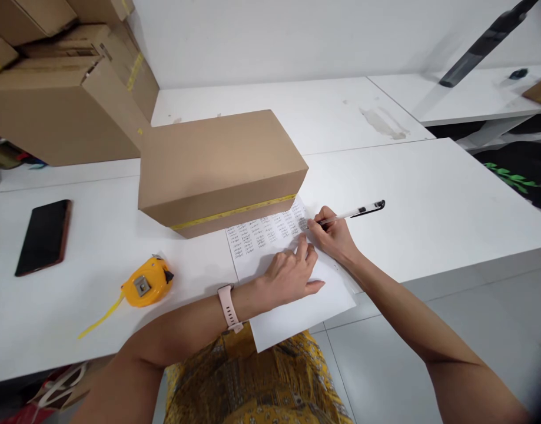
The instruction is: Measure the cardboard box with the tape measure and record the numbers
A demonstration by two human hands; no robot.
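- White table (429, 194) under a bare wall, head view: a sheet (296, 306) lies at the near edge, its bottom corner hanging off over the lap.
- Right hand (334, 235) is pinched tight on the pen (354, 212), tip down at the top right of the written rows, just beside the box (217, 165).
- Left hand (288, 274) lies flat, fingers loosely spread, pressing on the sheet's middle.
- Risk, as I read it: the box sits on the sheet's top edge, so a knock from the right hand's knuckles could shift it, drag the paper and skew the line.
- Another: that overhanging corner could crease, or the sheet could slide, if the left hand lifts.
- Tape measure (147, 282) trails its yellow blade loose toward the near edge, where a sleeve could catch it. The phone (44, 235) lies well apart at the left.
- Hard to make out: the handwriting is too small to read, the top rows are hidden beneath the box, and fingers mask the pen tip. The cartons (62, 100) at far left are cut off.
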